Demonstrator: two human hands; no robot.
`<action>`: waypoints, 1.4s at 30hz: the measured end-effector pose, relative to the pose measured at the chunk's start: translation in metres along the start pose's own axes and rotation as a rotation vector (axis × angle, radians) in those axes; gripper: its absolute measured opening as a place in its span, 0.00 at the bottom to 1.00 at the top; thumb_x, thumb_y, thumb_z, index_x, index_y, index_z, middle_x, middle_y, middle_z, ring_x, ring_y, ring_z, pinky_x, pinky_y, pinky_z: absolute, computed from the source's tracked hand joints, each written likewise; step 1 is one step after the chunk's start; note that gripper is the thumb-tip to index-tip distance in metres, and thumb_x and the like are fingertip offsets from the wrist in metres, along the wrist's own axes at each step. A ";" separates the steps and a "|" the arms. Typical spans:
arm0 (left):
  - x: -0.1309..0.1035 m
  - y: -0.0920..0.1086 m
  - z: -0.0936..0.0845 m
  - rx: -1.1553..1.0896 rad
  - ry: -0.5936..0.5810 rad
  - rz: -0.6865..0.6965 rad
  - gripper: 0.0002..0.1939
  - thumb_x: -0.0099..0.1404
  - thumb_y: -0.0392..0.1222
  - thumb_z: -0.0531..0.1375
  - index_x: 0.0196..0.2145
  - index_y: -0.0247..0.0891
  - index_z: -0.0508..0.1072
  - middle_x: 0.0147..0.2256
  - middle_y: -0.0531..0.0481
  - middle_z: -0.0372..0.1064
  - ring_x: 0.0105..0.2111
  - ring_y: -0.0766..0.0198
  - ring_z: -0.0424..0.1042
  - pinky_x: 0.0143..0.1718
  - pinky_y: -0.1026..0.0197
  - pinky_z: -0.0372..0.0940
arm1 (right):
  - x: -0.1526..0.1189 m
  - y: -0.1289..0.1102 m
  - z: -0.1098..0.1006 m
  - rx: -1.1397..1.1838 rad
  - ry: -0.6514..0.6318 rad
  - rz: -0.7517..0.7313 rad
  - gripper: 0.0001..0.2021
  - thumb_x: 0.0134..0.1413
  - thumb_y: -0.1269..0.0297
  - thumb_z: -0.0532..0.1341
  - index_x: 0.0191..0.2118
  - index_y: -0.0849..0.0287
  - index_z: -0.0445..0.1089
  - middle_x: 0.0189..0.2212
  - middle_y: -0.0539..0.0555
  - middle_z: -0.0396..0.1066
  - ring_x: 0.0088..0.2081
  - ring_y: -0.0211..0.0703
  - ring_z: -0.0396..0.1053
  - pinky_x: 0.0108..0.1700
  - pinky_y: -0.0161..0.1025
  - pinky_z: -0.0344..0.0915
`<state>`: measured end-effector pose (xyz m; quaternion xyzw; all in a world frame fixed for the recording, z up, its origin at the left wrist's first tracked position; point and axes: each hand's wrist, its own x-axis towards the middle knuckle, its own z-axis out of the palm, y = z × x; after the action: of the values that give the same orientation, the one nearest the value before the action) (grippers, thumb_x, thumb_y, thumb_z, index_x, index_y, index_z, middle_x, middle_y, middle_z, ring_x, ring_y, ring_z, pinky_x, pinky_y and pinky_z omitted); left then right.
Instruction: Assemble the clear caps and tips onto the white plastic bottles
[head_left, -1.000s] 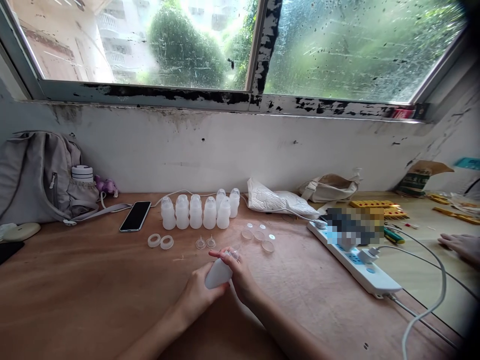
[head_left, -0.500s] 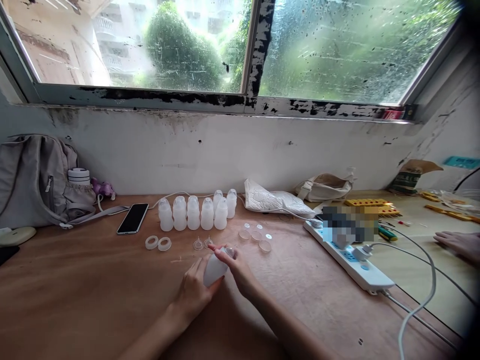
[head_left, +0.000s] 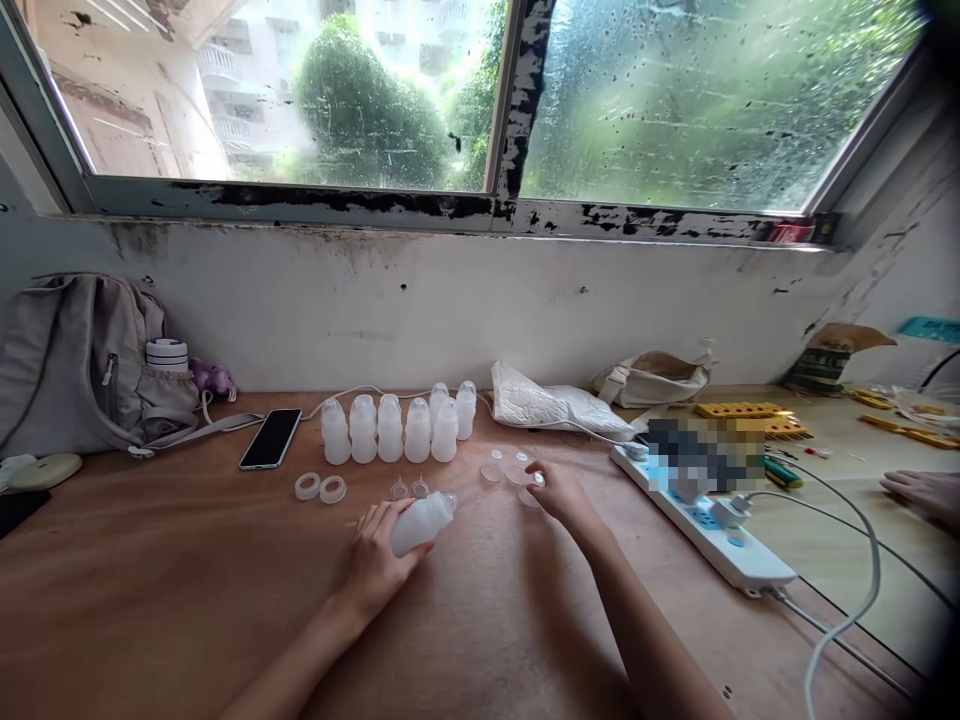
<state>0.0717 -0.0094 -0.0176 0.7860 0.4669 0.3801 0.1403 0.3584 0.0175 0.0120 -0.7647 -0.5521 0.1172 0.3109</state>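
My left hand (head_left: 379,550) is wrapped round a frosted white baby bottle (head_left: 420,524), tilted with its clear nipple end (head_left: 449,502) toward the upper right. Out to the right, my right hand (head_left: 559,492) is low over the table, its thumb and finger closed at a small white disc (head_left: 538,480). Under those fingers lies a clear round cap (head_left: 528,497), partly covered. Other clear caps (head_left: 491,472) and small white discs (head_left: 496,455) lie just left of that hand. Two clear nipples (head_left: 419,487) sit behind the held bottle, beside two white rings (head_left: 333,489).
Several capped baby bottles (head_left: 390,430) stand in rows toward the wall. A phone (head_left: 271,438) and grey backpack (head_left: 82,360) are on the left. To the right are a white padded bag (head_left: 555,398), a power strip (head_left: 712,530) with cables, and another person's hand (head_left: 919,492).
My right hand has left the bottle and moved right to the small discs and clear caps. My left hand has shifted slightly left and down, still holding the bottle.
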 end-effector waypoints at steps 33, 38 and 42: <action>0.005 -0.014 -0.025 0.084 -0.197 0.163 0.25 0.54 0.43 0.57 0.50 0.41 0.62 0.40 0.45 0.65 0.40 0.55 0.64 0.41 0.57 0.61 | -0.053 -0.067 0.049 0.745 -0.412 -0.198 0.15 0.44 0.52 0.60 0.23 0.61 0.65 0.15 0.48 0.65 0.15 0.34 0.62 0.17 0.31 0.56; 0.005 -0.013 -0.030 0.071 -0.263 0.263 0.26 0.53 0.43 0.57 0.50 0.40 0.62 0.41 0.44 0.65 0.40 0.55 0.64 0.39 0.57 0.62 | -0.054 -0.067 0.051 0.764 -0.528 -0.103 0.18 0.46 0.49 0.57 0.20 0.61 0.62 0.12 0.46 0.61 0.11 0.32 0.58 0.14 0.29 0.51; 0.005 -0.009 -0.031 0.064 -0.353 0.358 0.26 0.53 0.46 0.57 0.50 0.38 0.61 0.39 0.43 0.65 0.37 0.55 0.65 0.37 0.57 0.62 | -0.060 -0.070 0.057 0.942 -0.672 0.027 0.24 0.51 0.47 0.50 0.20 0.63 0.67 0.15 0.50 0.65 0.16 0.34 0.60 0.18 0.30 0.53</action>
<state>0.0450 -0.0048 0.0004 0.9145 0.3001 0.2406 0.1251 0.2526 -0.0044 -0.0005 -0.4718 -0.4990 0.5905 0.4239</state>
